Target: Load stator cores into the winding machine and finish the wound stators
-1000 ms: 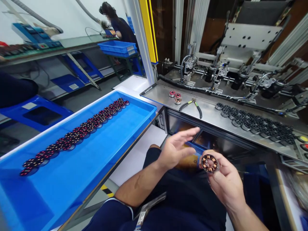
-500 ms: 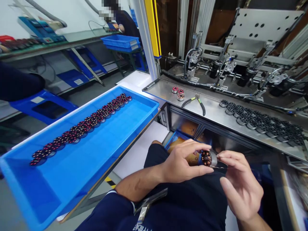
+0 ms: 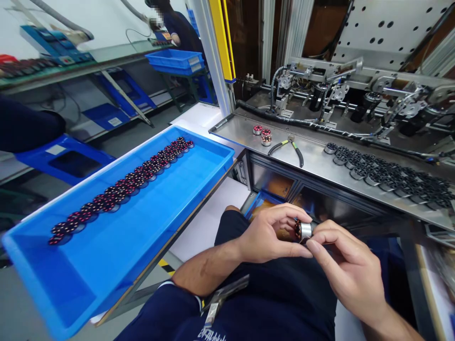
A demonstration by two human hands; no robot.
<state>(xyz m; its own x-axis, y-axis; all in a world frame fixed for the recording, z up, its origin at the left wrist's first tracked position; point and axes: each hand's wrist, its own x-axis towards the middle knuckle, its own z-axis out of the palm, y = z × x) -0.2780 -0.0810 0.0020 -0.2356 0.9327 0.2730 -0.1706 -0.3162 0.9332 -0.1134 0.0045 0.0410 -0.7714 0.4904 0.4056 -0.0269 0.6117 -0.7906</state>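
Fingers of the right hand [image 3: 355, 270] have closed in since the earlier frame, from standing off the copper-wound stator [image 3: 305, 230] to meeting its lower side, thumb and forefinger nearly together. Around its left side, the left hand [image 3: 261, 237] clamps it between thumb and fingers, above the lap. Finished-looking work, as I judge it, is the long band of red-and-copper stators [image 3: 131, 182] beside the far long edge of the blue tray [image 3: 142, 227]. Toward the left end of the steel worktop [image 3: 238, 135] sit three loose stators [image 3: 266, 140], with pliers [image 3: 298, 154] just beside; black slotted cores [image 3: 377, 173], seemingly unworked, crowd its right end, so plenty appears left.
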